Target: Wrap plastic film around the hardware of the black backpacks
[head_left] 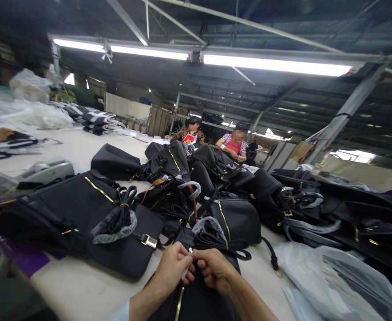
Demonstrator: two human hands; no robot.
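My left hand (172, 267) and my right hand (214, 267) meet at the bottom centre, both pinched on a small white strip (186, 266) between them. They rest on a black handbag (196, 298) with a gold zip, lying right under my wrists. Its bundled black strap (216, 240), partly wrapped in clear foam, lies just beyond my fingers. What the strip is I cannot make out.
Many black handbags (82, 214) with gold trim cover the white table (82, 285), piled to the right too (349, 214). Clear plastic bags (332, 276) lie at the lower right. Two seated people (236, 145) work at the far end. Steel posts stand on the right.
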